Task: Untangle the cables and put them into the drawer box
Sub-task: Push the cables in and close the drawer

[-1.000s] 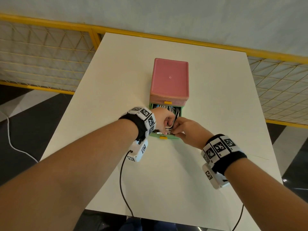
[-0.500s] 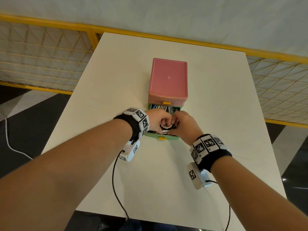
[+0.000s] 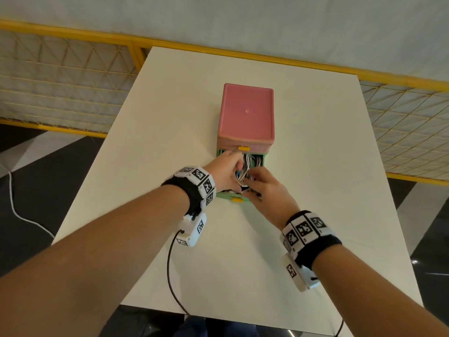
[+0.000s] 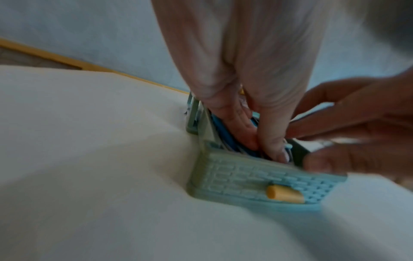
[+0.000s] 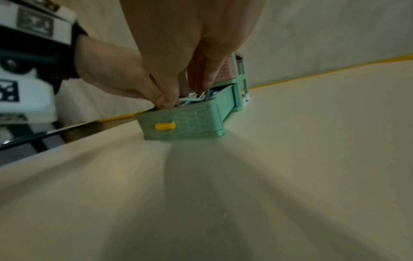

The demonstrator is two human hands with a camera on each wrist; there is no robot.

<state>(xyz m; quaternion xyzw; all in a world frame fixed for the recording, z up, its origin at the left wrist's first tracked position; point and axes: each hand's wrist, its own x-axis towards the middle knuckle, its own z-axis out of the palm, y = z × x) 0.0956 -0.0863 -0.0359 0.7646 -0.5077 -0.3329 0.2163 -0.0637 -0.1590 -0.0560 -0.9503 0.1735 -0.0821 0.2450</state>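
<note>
The drawer box has a pink top and a green frame, and stands mid-table. Its lower green drawer with a yellow knob is pulled out towards me. White and blue cables fill it. My left hand reaches in from the left, its straight fingers pressing down on the blue and white cables. My right hand curls over the drawer's front end, fingers and thumb pinching the white cables by the front wall. The cables under the hands are hidden.
The white table ends close behind the box, where a yellow railing with mesh runs along the wall. Black wrist-camera leads hang over the near edge. A white cord lies on the dark floor at left.
The coil both hands held above the drawer's front now lies lower in the drawer. My left hand has slid further back over the cables; my right stays at the front.
</note>
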